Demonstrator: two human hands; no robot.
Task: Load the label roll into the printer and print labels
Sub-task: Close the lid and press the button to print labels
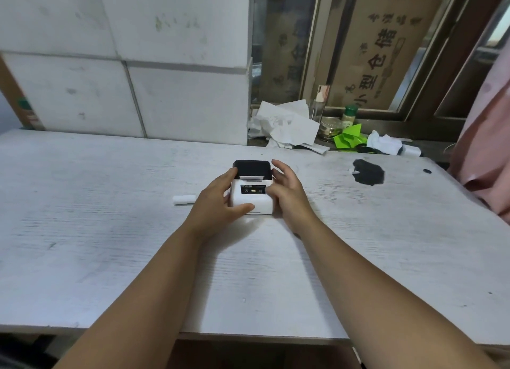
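A small white label printer (252, 200) with a black lid stands in the middle of the white table (110, 230). A yellow light glows on its black front panel. A short strip of white label shows at the slot below the lid. My left hand (218, 203) grips the printer's left side, thumb across its front lower edge. My right hand (287, 192) rests against the right side with fingers spread, its thumb near the panel. A white strip of label paper (183, 200) lies on the table just left of my left hand.
Crumpled white papers (284, 126), green paper (349, 138), a small green-capped bottle (350, 116) and a glass bottle (318, 104) clutter the sill at the back right. A black stain (368, 172) marks the table. White foam blocks (124, 65) stand behind. Pink cloth (485, 148) hangs at right.
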